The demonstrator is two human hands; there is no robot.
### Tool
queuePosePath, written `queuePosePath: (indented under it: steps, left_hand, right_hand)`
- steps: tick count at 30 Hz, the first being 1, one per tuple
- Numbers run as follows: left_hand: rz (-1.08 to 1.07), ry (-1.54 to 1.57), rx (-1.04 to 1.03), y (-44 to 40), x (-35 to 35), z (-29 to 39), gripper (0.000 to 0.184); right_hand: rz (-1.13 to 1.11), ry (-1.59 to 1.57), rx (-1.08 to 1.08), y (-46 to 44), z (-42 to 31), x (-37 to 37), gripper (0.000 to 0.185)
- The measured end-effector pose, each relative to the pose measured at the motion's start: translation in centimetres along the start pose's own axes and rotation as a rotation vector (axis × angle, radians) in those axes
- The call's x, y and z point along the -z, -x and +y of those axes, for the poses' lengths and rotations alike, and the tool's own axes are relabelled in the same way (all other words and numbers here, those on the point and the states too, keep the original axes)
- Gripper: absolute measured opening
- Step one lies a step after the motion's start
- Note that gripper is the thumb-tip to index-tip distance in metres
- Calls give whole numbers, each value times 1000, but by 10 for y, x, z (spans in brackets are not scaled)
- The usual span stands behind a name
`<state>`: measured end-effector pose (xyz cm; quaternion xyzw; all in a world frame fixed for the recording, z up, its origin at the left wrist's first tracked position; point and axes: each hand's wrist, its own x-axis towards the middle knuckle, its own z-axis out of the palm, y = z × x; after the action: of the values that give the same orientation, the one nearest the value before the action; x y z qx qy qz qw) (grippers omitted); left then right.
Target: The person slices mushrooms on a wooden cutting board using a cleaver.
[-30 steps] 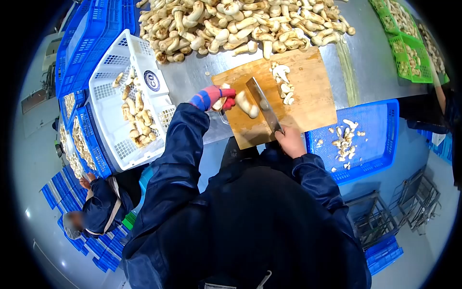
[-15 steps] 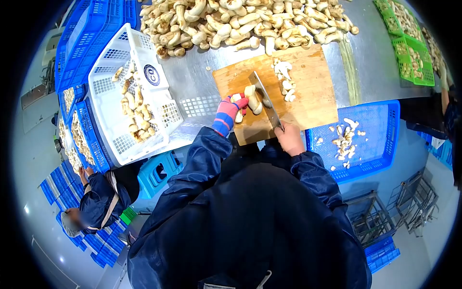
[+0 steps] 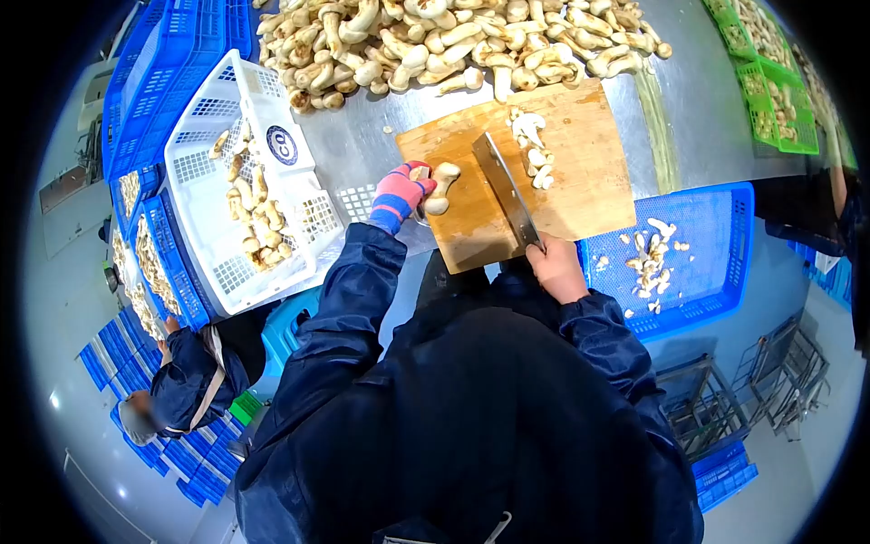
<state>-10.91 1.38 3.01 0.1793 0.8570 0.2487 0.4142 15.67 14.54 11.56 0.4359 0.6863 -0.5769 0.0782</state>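
My left hand (image 3: 397, 198), in a pink and blue striped glove, is closed at the left edge of the wooden cutting board (image 3: 580, 199). A pale mushroom (image 3: 441, 188) with a thick stem sticks out from its fingers. Another pale piece shows partly between the gloved fingers, mostly hidden. In my bare right hand (image 3: 555, 267) is the handle of a wide-bladed kitchen knife (image 3: 505, 189), its blade slanting up and left over the board, apart from the mushroom. Cut mushroom pieces (image 3: 532, 145) lie in a row right of the blade.
A large mushroom heap (image 3: 435, 45) covers the back of the metal table. At left stands a white crate (image 3: 204, 154) holding mushrooms; at right, a blue basket (image 3: 716, 263) with trimmings. Green baskets (image 3: 770, 136) stand far right. Another person (image 3: 195, 372) works at lower left.
My left hand has moved left with the mushroom, away from the knife blade. The knife has shifted slightly, and my right hand a little to the right.
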Motion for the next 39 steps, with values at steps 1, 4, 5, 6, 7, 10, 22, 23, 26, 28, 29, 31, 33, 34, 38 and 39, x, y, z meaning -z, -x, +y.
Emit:
queuePosePath:
  steps: [1,4,5,6,7,10,22,23,26,28,29,31,33,34,38,39]
  left_hand:
    - [-16,50,45,-1,1,-2,40]
    - [-38,141,79,15,-1,17,42]
    - [-25,137,60,14,-6,13,42]
    - [-13,134,42,11,-13,5,42]
    - [0,131,22,7,-20,-3,43]
    - [-8,132,36,6,-26,-4,42]
    - [-191,547,167,10,-13,1,37]
    - [-249,723,187,11,-11,-1,35]
    - [-394,1245,220,25,-20,-15,34]
    - [-467,1369,156,31,-30,-24,38]
    - [-502,1430,118,35,-31,-19,41]
    - [-479,1382,79,34,-35,-26,42]
    - [-420,1346,100,38,-37,-28,39]
    - [-390,1314,145,39,-36,-29,38]
    - [-144,1076,229,52,-40,-16,33]
    - [-56,991,223,53,-48,-8,32]
  right_hand:
    - [-8,24,35,1,-4,1,25]
    - [-19,-23,58,5,-15,-6,25]
    - [-8,-5,78,5,-13,-9,25]
    - [2,13,98,5,-11,-12,24]
    - [14,31,118,4,-9,-14,24]
    - [21,20,161,7,-13,-13,22]
    - [-127,-255,-179,-75,-24,-36,22]
    - [-121,-300,-162,-74,-22,-30,22]
    - [-69,-299,-160,-49,-24,-15,20]
    - [-102,-247,-170,-41,-13,-13,20]
    - [-118,-220,-171,-39,-9,-13,20]
    - [-126,-190,-200,-37,-4,-12,20]
    - [-129,-142,-246,-37,4,-11,21]
    - [-58,-76,-179,-38,9,-15,21]
    - [50,136,-18,-17,-10,-17,24]
    - [34,178,-4,-11,-20,-15,25]
